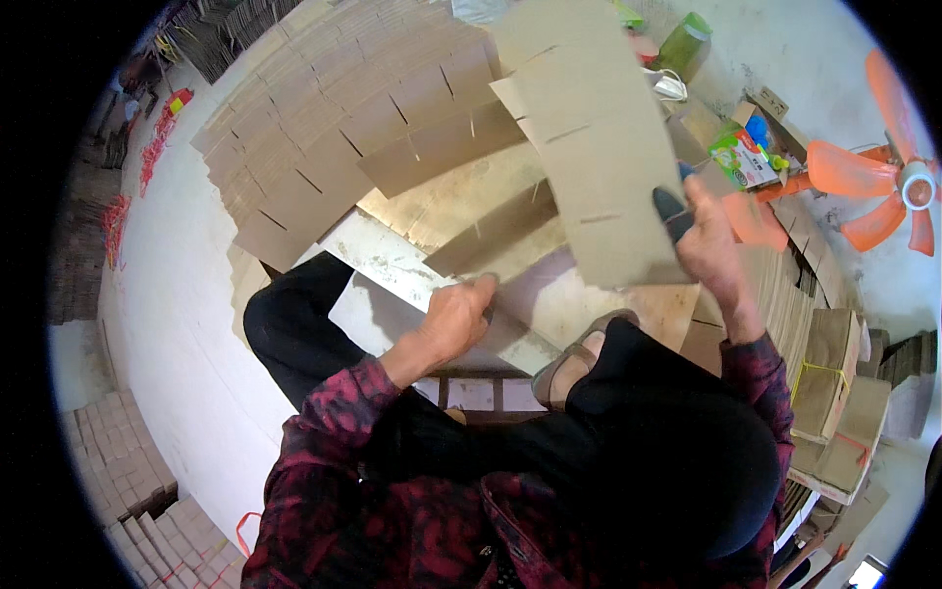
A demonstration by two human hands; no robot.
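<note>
Right grip [710, 236]: pinching slotted cardboard sheet [608, 157], 1 o'clock. Left grip [451, 320]: curled, cannot tell whether holding. Carton [782, 125], 2 o'clock: blue item [756, 131] at edge.

Right hand [708, 240]: raised, in a pinching grip; dark-covered digit [671, 214] at the grip's left side, bare fingers [701, 196] bunched just right of it. Right wrist [743, 322]: bare, just below the grip. Right forearm [758, 383]: covered in patterned dark red, running down from the grip. Left hand [453, 320]: left of and below that grip, well apart; digits curled inward. Left wrist [400, 359]: bare. Left forearm [339, 412]: covered alike, slanting down and away from the grip.
</note>
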